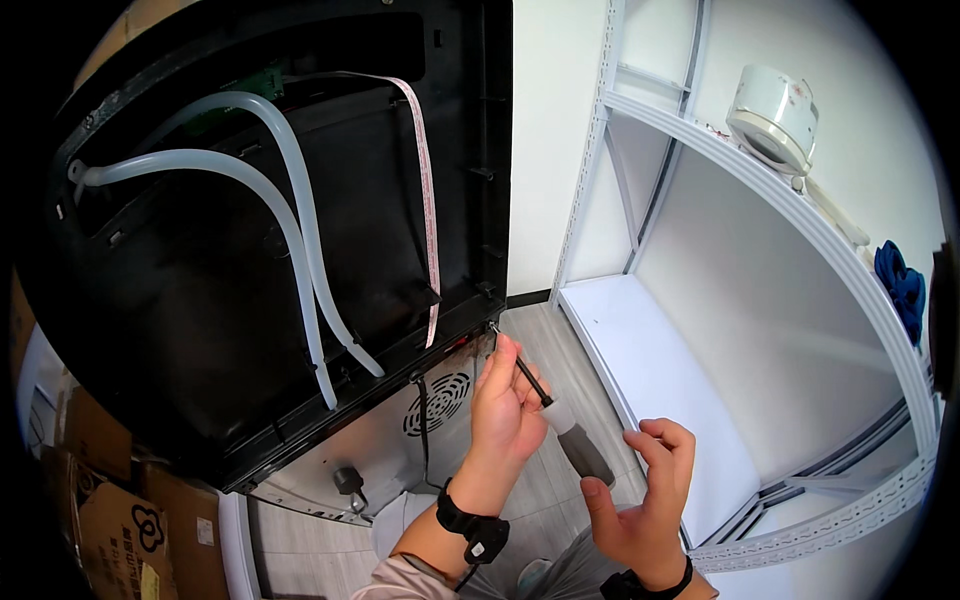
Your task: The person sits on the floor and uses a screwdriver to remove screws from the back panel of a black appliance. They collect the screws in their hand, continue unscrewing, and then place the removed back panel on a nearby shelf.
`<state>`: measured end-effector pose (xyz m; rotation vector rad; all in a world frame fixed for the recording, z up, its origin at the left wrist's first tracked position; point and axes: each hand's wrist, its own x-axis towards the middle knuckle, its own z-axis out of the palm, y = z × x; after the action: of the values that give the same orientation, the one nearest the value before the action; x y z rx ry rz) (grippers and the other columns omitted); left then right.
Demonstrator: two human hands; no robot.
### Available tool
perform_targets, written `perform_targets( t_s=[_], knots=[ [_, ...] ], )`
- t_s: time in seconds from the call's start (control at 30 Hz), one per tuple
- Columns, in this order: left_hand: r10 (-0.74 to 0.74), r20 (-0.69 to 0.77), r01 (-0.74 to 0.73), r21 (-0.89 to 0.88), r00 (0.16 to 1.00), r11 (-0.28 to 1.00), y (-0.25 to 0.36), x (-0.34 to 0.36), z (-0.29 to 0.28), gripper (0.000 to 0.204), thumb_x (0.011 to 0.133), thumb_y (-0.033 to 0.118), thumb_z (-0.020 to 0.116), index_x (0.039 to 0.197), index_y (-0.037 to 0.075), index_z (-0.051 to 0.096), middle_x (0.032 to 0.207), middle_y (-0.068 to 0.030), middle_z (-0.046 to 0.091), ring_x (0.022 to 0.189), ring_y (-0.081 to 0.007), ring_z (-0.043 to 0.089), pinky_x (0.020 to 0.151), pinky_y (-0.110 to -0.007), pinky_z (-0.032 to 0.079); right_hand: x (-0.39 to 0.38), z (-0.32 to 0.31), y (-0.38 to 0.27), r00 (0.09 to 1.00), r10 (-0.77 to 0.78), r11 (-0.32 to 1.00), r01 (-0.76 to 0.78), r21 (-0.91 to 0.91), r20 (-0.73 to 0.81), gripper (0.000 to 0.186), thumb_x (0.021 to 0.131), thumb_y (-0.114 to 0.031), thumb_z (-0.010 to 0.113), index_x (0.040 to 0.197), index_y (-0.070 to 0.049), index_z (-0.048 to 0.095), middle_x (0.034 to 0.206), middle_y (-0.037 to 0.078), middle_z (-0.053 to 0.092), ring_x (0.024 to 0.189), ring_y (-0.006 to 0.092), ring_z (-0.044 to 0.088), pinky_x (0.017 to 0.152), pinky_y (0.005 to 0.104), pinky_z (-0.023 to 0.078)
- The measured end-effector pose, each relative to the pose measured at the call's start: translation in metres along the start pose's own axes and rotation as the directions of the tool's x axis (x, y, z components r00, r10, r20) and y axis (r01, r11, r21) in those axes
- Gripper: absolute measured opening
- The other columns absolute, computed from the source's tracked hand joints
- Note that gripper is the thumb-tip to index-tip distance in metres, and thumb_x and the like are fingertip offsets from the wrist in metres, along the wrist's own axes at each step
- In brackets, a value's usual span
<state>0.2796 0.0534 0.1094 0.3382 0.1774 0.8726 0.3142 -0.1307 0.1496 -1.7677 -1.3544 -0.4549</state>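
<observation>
My right hand [645, 510] is nearest, its thumb and fingers spread apart around the butt of the screwdriver [582, 452]; I cannot tell whether the thumb touches the handle. Ahead of it and to its left, my left hand [505, 415] is pinched on the screwdriver's shaft, close to the tip, which meets the lower corner of the black plastic cover [380, 260] just beyond those fingertips. To work this well, I would use the left fingers only as a loose guide, letting the shaft spin, while the right hand supplies both the turn and a steady push along the shaft. The shaft slants back toward me, so I should line it up squarely with the fastener; tilted, the tip could slip and scratch the metal panel [325, 455] below and left of my left hand. I'd also mind the black cable [424, 430] hanging just left of that hand, and the pale hoses [290, 220] farther left, so that neither gets snagged.
</observation>
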Motion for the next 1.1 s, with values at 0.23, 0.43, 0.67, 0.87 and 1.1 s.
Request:
perform_targets(
  t_s=[0.23, 0.43, 0.67, 0.87, 1.1],
  knots=[
    [-0.021, 0.054, 0.025, -0.064, 0.998, 0.998, 0.006, -0.003, 0.005, 0.025, 0.101, 0.033, 0.050, 0.087, 0.013, 0.052, 0.058, 0.0086, 0.030, 0.048, -0.0046, 0.023, 0.045, -0.021, 0.021, -0.002, 0.000, -0.001, 0.981, 0.057, 0.972, -0.097, 0.214, 0.188, 0.056, 0.067, -0.007, 0.082, 0.116, -0.002, 0.056, 0.120, 0.022, 0.047, 0.087, 0.0298, 0.059, 0.073, 0.0369, 0.051],
    [-0.046, 0.118, 0.070, -0.208, 0.992, 0.976, 0.010, -0.004, 0.015, 0.025, 0.103, 0.029, 0.046, 0.093, 0.008, 0.056, 0.060, 0.0068, 0.033, 0.050, -0.0049, 0.027, 0.044, -0.022, 0.023, 0.001, 0.006, 0.008, 0.992, -0.114, 0.984, 0.120, 0.129, -0.052, 0.047, 0.071, 0.001, 0.077, 0.114, -0.001, 0.058, 0.110, 0.019, 0.054, 0.082, 0.0263, 0.060, 0.067, 0.0317, 0.050],
    [-0.098, 0.257, 0.182, -0.330, 0.961, 0.926, 0.023, 0.003, 0.007, 0.030, 0.102, 0.023, 0.040, 0.113, 0.001, 0.059, 0.061, 0.0063, 0.035, 0.052, -0.0066, 0.031, 0.046, -0.024, 0.026, 0.018, 0.003, 0.005, 0.985, -0.036, 0.997, 0.048, 0.067, -0.168, 0.031, 0.076, -0.007, 0.076, 0.102, 0.000, 0.062, 0.079, 0.013, 0.059, 0.063, 0.0249, 0.058, 0.052, 0.0313, 0.044],
    [-0.091, 0.217, 0.162, -0.334, 0.972, 0.929, 0.021, 0.004, 0.011, 0.031, 0.103, 0.023, 0.039, 0.114, 0.001, 0.058, 0.061, 0.0058, 0.034, 0.052, -0.0066, 0.029, 0.047, -0.023, 0.025, 0.030, -0.004, 0.004, 0.991, -0.042, 0.998, 0.048, 0.047, -0.127, 0.031, 0.078, -0.012, 0.075, 0.102, 0.000, 0.061, 0.078, 0.012, 0.059, 0.057, 0.0250, 0.056, 0.046, 0.0321, 0.042],
    [-0.041, 0.189, 0.103, -0.330, 0.981, 0.938, 0.017, 0.003, 0.013, 0.030, 0.104, 0.023, 0.039, 0.119, 0.002, 0.055, 0.063, 0.0049, 0.034, 0.053, -0.0069, 0.028, 0.046, -0.024, 0.023, 0.031, -0.003, 0.000, 0.992, -0.099, 0.990, 0.107, 0.094, -0.085, 0.041, 0.071, -0.005, 0.080, 0.107, 0.000, 0.060, 0.095, 0.017, 0.061, 0.073, 0.0289, 0.062, 0.057, 0.0318, 0.050]
  ],
)
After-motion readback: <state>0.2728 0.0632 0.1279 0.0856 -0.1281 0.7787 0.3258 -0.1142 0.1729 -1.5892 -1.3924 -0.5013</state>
